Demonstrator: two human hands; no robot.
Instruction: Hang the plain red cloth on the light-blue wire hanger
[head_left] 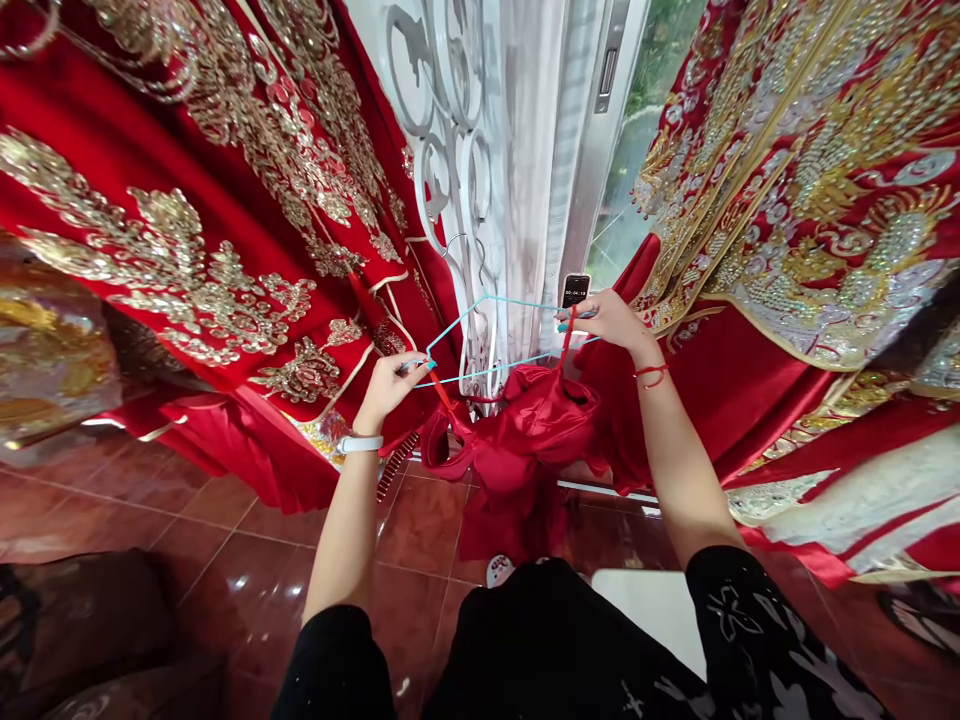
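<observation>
At the frame centre, the left hand (391, 385) and right hand (609, 318) each grasp one end of the blue hanger (487, 335), which carries a red garment (536, 430).

Looks like a bridal-wear or costume shop. Hung on both sides with red embroidered gowns (225, 200), thick with gold and silver sequin work (810, 180). Floored in glossy red-brown tiles (247, 560). Backed by a white ornamental metal grille (450, 150), a sheer curtain (532, 180) and a glass door (637, 130).
</observation>
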